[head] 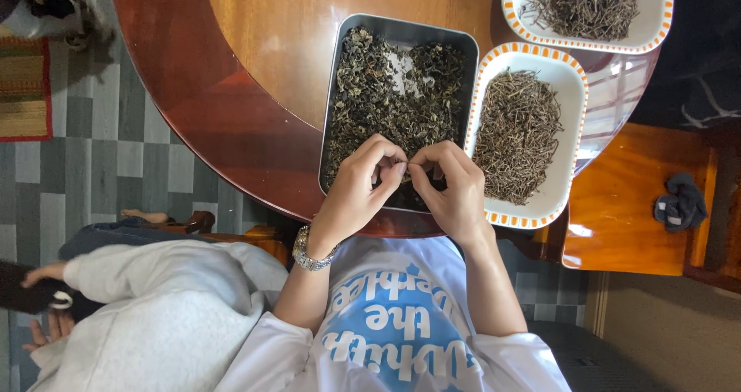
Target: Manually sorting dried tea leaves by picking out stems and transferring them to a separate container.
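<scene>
My left hand (pixel 361 185) and my right hand (pixel 450 185) meet fingertip to fingertip over the near end of a grey metal tray (pixel 401 28). Between the pinched fingers is a small dark dried leaf piece (pixel 407 168). The tray is filled with dark, curled dried leaves (pixel 386 91). Just right of it stands a white rectangular dish with an orange-patterned rim (pixel 573 83) holding thin brown dried stems (pixel 517 133). A silver watch (pixel 307 253) is on my left wrist.
A second white dish with an orange rim (pixel 648 41), also holding stems, sits at the table's far right. The round wooden table (pixel 255 76) stands over a grey checked floor. Another person in a light grey top (pixel 154 307) sits at my left. A wooden chair (pixel 633 207) with a dark cloth (pixel 681 203) is at right.
</scene>
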